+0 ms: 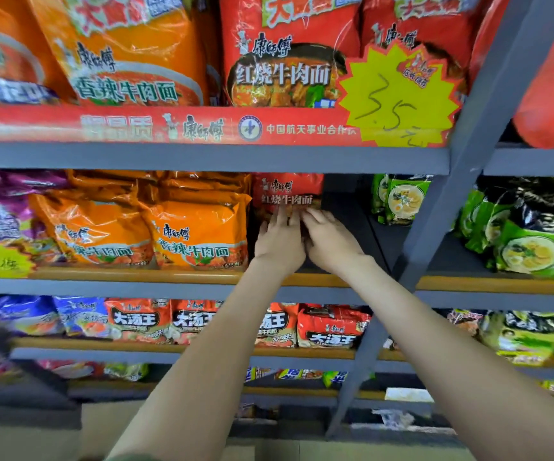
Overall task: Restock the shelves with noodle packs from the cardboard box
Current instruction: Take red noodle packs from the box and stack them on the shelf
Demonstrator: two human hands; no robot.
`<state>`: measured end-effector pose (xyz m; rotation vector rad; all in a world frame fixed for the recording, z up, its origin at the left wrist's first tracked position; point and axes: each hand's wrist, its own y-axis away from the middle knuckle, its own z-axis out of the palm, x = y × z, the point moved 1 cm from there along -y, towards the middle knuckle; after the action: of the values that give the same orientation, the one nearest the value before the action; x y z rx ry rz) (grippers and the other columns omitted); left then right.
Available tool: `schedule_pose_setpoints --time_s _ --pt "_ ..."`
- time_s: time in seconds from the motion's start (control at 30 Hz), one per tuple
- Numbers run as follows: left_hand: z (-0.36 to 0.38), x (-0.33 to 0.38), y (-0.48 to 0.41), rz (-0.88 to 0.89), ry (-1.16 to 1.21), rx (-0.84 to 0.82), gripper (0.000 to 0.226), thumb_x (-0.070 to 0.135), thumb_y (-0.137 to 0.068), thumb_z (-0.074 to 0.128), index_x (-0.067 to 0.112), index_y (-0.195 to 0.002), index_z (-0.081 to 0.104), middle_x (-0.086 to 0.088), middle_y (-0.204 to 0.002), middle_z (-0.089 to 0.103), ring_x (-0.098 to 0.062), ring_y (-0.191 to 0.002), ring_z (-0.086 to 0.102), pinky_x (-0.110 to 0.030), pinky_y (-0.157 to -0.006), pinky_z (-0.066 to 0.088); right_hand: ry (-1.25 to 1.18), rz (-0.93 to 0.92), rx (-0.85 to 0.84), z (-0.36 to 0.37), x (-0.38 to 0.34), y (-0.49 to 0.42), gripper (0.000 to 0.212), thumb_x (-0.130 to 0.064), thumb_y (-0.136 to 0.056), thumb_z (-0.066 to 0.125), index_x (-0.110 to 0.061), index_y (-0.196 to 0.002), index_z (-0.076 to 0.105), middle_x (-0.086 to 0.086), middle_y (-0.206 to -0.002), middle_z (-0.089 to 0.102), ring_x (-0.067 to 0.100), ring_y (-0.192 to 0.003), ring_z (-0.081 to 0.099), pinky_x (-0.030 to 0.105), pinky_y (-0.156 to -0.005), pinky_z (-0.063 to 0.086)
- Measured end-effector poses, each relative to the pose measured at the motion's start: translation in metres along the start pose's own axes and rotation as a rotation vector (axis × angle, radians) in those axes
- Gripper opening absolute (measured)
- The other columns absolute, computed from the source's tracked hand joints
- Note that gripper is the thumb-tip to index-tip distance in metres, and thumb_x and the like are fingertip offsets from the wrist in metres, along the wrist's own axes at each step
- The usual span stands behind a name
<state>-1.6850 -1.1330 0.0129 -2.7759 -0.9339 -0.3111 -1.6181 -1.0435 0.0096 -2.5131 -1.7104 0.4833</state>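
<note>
Red noodle pack (287,191), hands (280,242) (330,244) touching lower edge

The noodle pack (287,191) is red with white lettering, the orange packs (199,234) bear white lettering too, the green packs (402,197) show a pale bowl picture, the star tag (398,94) is yellow, and the shelf rail (202,156) is grey-blue.

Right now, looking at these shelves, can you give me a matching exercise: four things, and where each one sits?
Things: 1 green packs; 2 yellow price star; 3 middle-shelf red pack; 4 middle-shelf orange packs.
Places: A touched by left hand and right hand; B just left of the hands; C upper shelf's front edge; D right of the hands, apart.
Pairs: 1-D; 2-C; 3-A; 4-B.
</note>
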Motion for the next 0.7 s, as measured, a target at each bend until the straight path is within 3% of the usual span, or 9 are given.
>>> schedule_pose_setpoints --time_s 0.1,0.3,0.5,0.6,0.7 --pt "-0.002 -0.007 0.019 0.017 0.028 -0.040 0.063 0.021 -0.099 0.039 0.010 -0.152 0.007 -0.014 -0.160 0.000 -0.030 -0.146 0.008 -0.044 -0.118 0.016 -0.022 -0.011 0.026 0.001 -0.013 0.014 0.060 -0.011 -0.090 0.050 -0.010 -0.146 0.030 0.007 -0.151 0.031 0.026 -0.137 0.026 0.033 -0.111 0.026" --pt "-0.002 0.001 0.077 -0.031 0.032 -0.004 0.061 0.017 -0.099 0.042 0.010 -0.152 0.012 -0.013 -0.160 0.003 -0.030 -0.144 0.017 -0.039 -0.113 0.023 -0.093 -0.027 0.026 0.002 -0.033 0.062 0.057 -0.012 -0.094 0.048 -0.009 -0.148 0.027 0.009 -0.154 0.026 0.023 -0.142 0.018 0.031 -0.114 0.016" --pt "0.017 0.002 0.152 -0.115 0.113 0.112 0.054 0.017 -0.100 0.040 0.013 -0.150 0.022 -0.007 -0.160 0.012 -0.028 -0.139 0.029 -0.040 -0.106 0.034 -0.176 -0.145 0.119 0.023 -0.057 0.125 0.050 -0.003 -0.088 0.055 0.003 -0.137 0.043 0.019 -0.140 0.045 0.033 -0.132 0.038 0.040 -0.111 0.029" --pt "0.032 -0.013 0.201 -0.199 0.126 0.132 0.052 0.016 -0.100 0.041 0.011 -0.149 0.026 -0.008 -0.157 0.022 -0.026 -0.138 0.032 -0.037 -0.102 0.038 -0.195 -0.236 0.063 0.054 -0.082 0.151 0.050 0.004 -0.079 0.060 0.007 -0.129 0.051 0.022 -0.129 0.054 0.038 -0.121 0.049 0.045 -0.106 0.039" --pt "0.051 -0.047 0.246 -0.325 0.120 0.080 0.051 0.022 -0.101 0.040 0.012 -0.149 0.025 -0.006 -0.154 0.027 -0.025 -0.133 0.038 -0.036 -0.094 0.042 -0.215 -0.303 -0.089 0.086 -0.113 0.172 0.051 -0.003 -0.088 0.053 0.002 -0.138 0.043 0.017 -0.140 0.046 0.034 -0.131 0.038 0.042 -0.112 0.030"
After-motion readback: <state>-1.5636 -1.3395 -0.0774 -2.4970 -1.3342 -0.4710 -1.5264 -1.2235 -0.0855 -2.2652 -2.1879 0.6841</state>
